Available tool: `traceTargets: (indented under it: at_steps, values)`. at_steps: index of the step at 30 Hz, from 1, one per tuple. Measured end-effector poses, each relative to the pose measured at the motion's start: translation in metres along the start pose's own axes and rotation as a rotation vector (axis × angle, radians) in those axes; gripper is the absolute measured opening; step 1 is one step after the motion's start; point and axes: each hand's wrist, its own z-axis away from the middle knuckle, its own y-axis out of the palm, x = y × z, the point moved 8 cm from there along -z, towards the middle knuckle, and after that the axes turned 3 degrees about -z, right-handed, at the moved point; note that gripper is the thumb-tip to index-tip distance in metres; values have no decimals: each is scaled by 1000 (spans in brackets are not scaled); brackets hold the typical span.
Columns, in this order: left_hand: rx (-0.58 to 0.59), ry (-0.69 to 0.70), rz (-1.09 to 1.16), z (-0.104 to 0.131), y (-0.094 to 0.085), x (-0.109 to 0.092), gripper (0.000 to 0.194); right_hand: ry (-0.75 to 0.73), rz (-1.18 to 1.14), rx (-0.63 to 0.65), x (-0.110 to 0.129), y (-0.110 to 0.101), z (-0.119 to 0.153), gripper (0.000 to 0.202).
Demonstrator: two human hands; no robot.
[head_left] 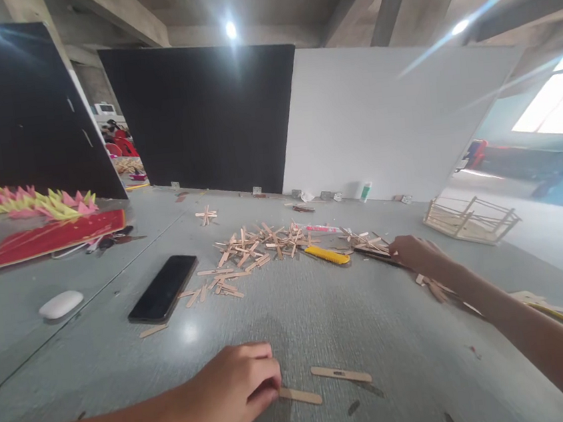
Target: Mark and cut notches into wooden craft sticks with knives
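Close to me, my left hand (244,383) has its fingers closed on the end of a wooden craft stick (301,395) low over the table. Beside it a second craft stick (341,374), with a slot cut in its middle, lies flat. My right hand (409,252) reaches far forward and grips one end of a long, thin, dark tool (374,253); its exact kind is not clear. Just left of that tool lies a yellow utility knife (327,255). A loose heap of short cut stick pieces (245,247) spreads behind and left of the knife.
A black phone (163,288) and a white oval case (61,304) lie on the left. At the right stands a small stick-built frame (472,221). Black and white panels (382,120) rise at the back, near a small glue bottle (365,192). Pink-yellow folded paper (33,200) sits far left.
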Motion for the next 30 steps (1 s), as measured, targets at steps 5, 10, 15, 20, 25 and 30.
traceTargets:
  at_steps: [5,10,15,20,25,30]
  values:
    - [11,-12,27,-1,-5,-1,16,60,0,184,-5,12,8,31]
    - [15,-19,19,-2,-6,-1,14,204,-173,96,2,-14,19,32]
    - [0,-8,18,-4,-3,-1,14,228,-631,75,60,-24,65,26]
    - [9,17,8,-5,3,-2,12,119,-1136,232,156,-22,122,35]
    - [47,44,14,-3,-2,-11,14,90,-1435,374,213,-17,155,32]
    - [93,74,33,-1,-9,-23,19,123,-1587,492,234,-6,172,30]
